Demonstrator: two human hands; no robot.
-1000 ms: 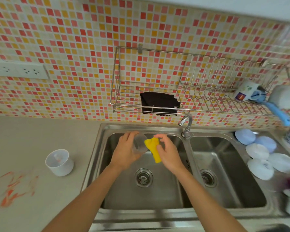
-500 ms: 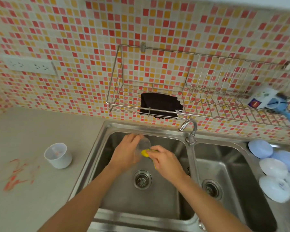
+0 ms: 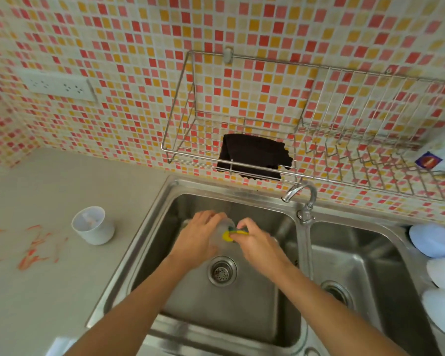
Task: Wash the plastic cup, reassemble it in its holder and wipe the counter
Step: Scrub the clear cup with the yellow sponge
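Since the earlier frame the yellow sponge (image 3: 231, 234) has gone from outside the rim to mostly inside the plastic cup (image 3: 222, 233), only an edge showing. The left hand (image 3: 195, 236) wraps the clear cup around its wall, over the left sink basin (image 3: 242, 304), at 12 o'clock from the drain (image 3: 222, 270). The right hand (image 3: 258, 244) pinches the sponge, fingers closed on it. The cup is judged light, thin-walled and slippery when wet; a grip round the mid-wall suits it. The white holder (image 3: 93, 226) stands on the counter (image 3: 49, 291) at 9 o'clock from the hands, beside orange smears (image 3: 34, 249).
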